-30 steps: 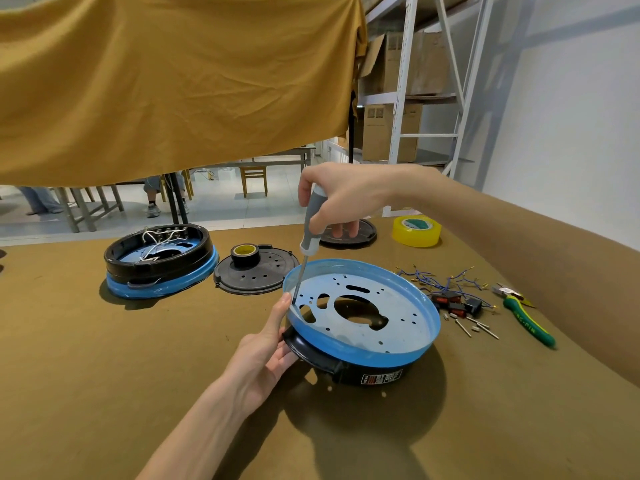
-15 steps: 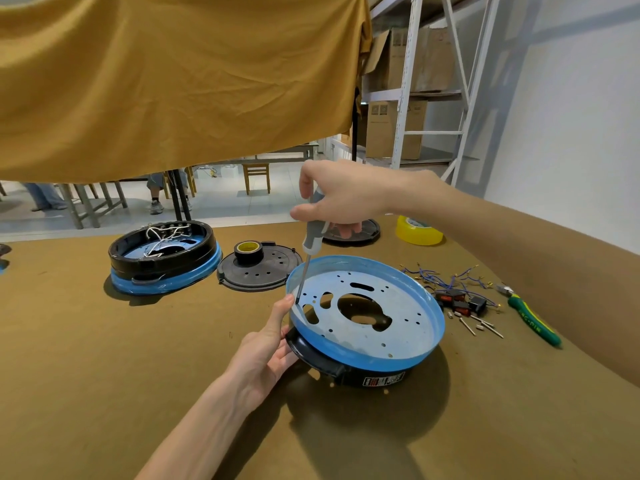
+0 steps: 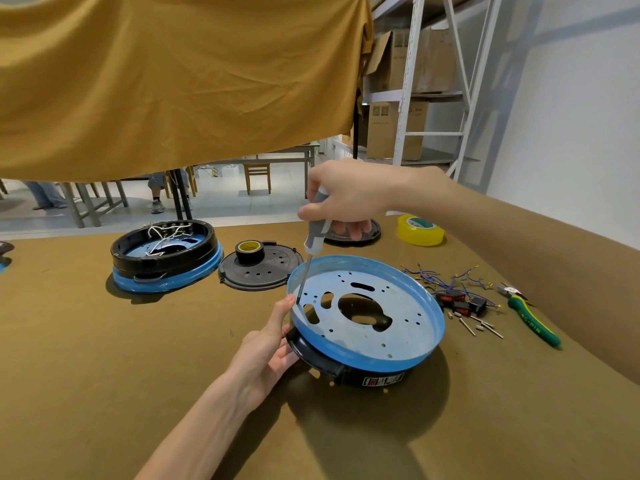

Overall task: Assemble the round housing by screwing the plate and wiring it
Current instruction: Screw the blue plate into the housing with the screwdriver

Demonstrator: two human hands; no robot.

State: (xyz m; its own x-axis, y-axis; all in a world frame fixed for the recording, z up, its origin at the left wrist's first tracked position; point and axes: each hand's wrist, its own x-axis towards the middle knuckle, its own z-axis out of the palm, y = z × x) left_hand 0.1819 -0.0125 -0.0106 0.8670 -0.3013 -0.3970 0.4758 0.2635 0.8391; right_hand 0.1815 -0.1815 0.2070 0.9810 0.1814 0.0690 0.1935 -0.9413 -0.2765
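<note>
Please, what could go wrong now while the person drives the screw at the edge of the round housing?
1. The left hand has a fingertip beside the tip of the grey-handled screwdriver; a slip could jab it.
2. The screwdriver leans, so it may slip off the screw.
3. The blue-rimmed round housing sits tilted and could rock under pressure.

Ochre cloth [image 3: 173,81] hangs overhead. Yellow tape roll [image 3: 420,230] at table's far edge; green-handled pliers [image 3: 530,315] right; cardboard boxes [image 3: 394,129] on shelving.

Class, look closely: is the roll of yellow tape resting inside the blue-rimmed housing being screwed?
No, the roll of yellow tape lies on the table behind the housing, apart from it.
</note>
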